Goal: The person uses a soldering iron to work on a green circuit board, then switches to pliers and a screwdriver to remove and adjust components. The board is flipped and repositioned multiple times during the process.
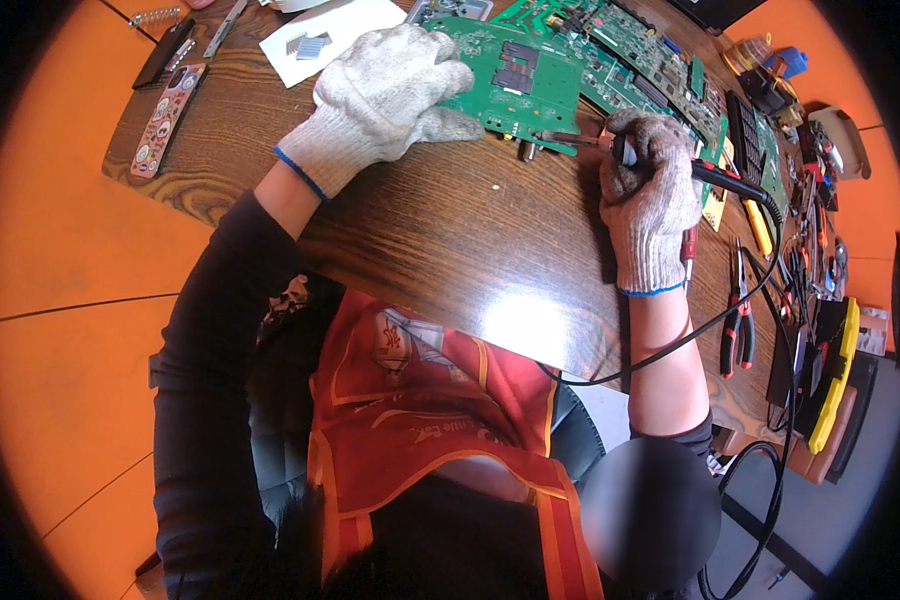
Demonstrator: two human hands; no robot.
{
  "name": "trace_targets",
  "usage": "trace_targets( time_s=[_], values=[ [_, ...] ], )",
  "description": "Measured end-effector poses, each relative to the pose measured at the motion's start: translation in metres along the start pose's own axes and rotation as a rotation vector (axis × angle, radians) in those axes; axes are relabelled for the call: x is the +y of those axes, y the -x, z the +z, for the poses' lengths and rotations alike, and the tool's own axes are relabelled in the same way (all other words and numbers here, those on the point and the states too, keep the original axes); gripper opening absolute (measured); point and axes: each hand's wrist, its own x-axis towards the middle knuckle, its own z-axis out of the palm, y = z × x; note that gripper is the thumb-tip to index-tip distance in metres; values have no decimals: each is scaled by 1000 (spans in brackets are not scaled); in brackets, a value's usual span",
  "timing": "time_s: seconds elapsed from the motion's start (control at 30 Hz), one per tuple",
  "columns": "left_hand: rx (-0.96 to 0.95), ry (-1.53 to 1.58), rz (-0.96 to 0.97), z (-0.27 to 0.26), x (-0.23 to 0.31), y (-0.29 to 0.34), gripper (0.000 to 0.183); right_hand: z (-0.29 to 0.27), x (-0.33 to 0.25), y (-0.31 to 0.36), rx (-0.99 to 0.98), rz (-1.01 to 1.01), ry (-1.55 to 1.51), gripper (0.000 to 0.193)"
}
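White knit gloves with blue cuffs cover both my hands. My left hand (395, 95) lies over the left edge of a green circuit board (545, 85), its fingers curled onto the board and the thumb stretched along the near edge. In my right hand (655, 170) is a soldering iron (715, 176) with a black and red handle, held closed in the fingers. Its metal tip points left and reaches the board's near edge, beside a small cylindrical metal connector (528, 150). Whether the tip touches the connector cannot be made out.
More circuit boards (660, 70) lie behind and to the right. Red-handled pliers (738, 330) rest on the wooden table (420, 230) at right, near a yellow-handled tool (757, 228). The iron's black cable (660, 350) loops across the front edge. A stickered strip (168, 120) lies far left.
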Motion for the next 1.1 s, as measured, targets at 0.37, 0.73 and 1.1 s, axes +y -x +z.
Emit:
trace_targets(
  time_s=[0.37,0.73,1.1],
  values=[
    [117,69,36,5,0,0,42,-1,3,-1,-24,-43,122,15],
    [138,41,37,2,-1,0,42,4,-9,5,-72,-21,358,17],
    [101,64,21,2,0,-1,42,6,-2,-1,47,1,183,28]
  ],
)
